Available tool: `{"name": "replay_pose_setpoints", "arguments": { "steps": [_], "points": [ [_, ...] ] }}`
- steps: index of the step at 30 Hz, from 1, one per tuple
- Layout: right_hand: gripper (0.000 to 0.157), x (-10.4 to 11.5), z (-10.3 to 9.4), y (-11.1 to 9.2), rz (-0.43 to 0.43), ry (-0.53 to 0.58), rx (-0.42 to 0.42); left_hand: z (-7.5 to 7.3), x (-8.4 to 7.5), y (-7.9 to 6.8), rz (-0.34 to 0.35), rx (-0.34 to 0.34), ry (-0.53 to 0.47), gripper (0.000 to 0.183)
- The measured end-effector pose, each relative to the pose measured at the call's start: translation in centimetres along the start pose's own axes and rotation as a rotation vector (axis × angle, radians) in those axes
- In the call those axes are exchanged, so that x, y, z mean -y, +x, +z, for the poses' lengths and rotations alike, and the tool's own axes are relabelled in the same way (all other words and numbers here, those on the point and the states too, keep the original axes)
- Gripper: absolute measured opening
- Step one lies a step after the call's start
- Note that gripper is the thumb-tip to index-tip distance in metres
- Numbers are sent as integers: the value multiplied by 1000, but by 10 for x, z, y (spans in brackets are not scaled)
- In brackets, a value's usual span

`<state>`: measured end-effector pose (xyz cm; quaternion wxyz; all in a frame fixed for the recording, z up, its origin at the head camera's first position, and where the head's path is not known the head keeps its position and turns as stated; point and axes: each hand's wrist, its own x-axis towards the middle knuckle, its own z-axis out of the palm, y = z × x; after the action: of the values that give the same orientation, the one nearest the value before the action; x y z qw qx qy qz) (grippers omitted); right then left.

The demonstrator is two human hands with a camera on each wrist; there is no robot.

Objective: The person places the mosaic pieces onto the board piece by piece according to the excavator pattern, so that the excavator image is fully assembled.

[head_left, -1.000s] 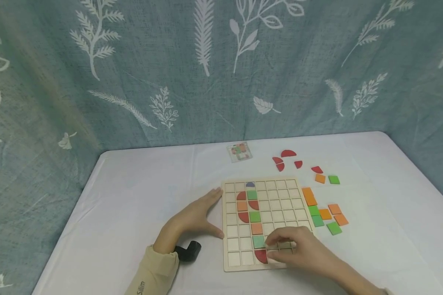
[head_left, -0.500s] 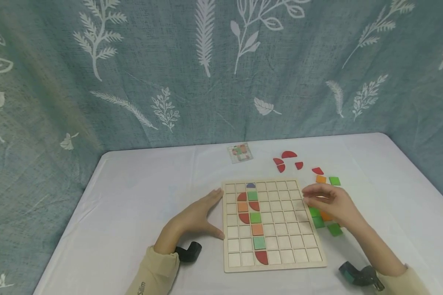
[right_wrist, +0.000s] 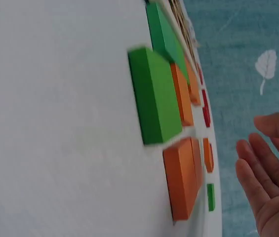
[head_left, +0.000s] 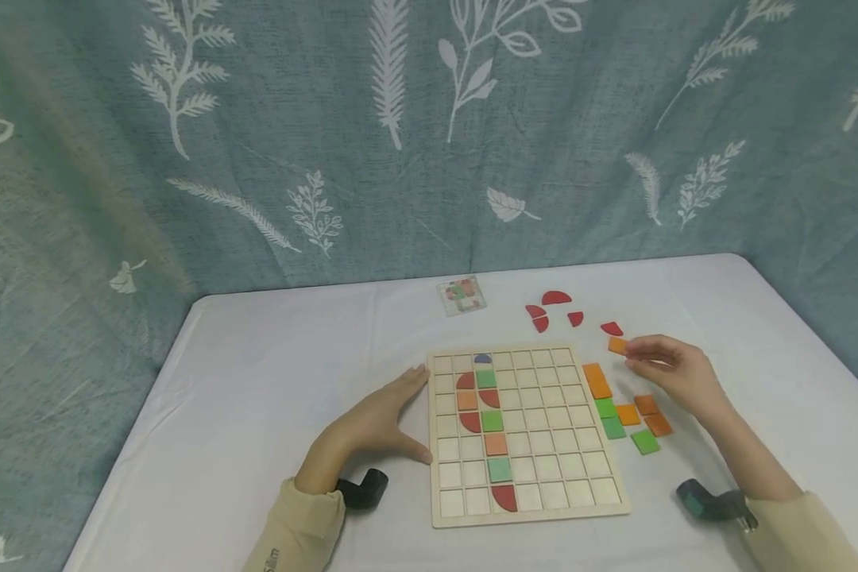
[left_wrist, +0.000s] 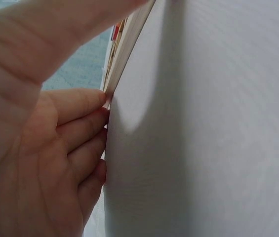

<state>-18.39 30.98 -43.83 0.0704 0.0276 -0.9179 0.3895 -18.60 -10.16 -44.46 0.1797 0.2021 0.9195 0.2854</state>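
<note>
A light wooden grid board [head_left: 541, 442] lies on the table with red, green, orange and blue pieces in its left columns. My left hand [head_left: 375, 421] rests at the board's left side, thumb and fingertips against its edge; the left wrist view shows those fingers [left_wrist: 82, 131] fairly straight. Beyond the board's right side, my right hand [head_left: 675, 372] hovers with its fingertips beside an orange square tile [head_left: 617, 345]. A green square tile [right_wrist: 211, 197] that the hand hides in the head view shows in the right wrist view. Nothing is between the fingers of my right hand.
More orange [head_left: 597, 381] and green [head_left: 645, 442] tiles lie along the board's right side. Several red curved pieces [head_left: 556, 298] are scattered behind it. A small clear pattern card [head_left: 461, 295] lies near the table's back edge, before a blue-green curtain [head_left: 429, 159].
My right hand has moved from the board's lower middle, over the tiles at its right, to the back right tiles. The left hand has stayed at the board's edge.
</note>
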Motion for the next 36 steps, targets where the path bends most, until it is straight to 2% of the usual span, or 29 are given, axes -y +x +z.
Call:
{"name": "replay_pose_setpoints", "arguments": {
  "steps": [3,5,10,14,22,30,36],
  "points": [
    [31,-2,-6,3,11,-49,-14,0,0,0,3,3,-1,117],
    [33,-6,-9,3,32,-68,14,-1,0,0,6,3,-4,117],
    [45,-16,-11,-5,103,-61,189,-1,1,0,3,3,9,118],
    [53,-18,-10,-15,119,-69,255,-2,2,1,-4,0,13,118],
    [42,-21,-11,-26,87,-99,258,0,1,1,-16,3,3,118],
    [40,-33,-18,-26,-21,-58,263,2,2,1,-19,-4,2,118],
    [37,-31,-17,-24,-35,-78,207,1,2,1,-11,-5,8,118]
  ]
}}
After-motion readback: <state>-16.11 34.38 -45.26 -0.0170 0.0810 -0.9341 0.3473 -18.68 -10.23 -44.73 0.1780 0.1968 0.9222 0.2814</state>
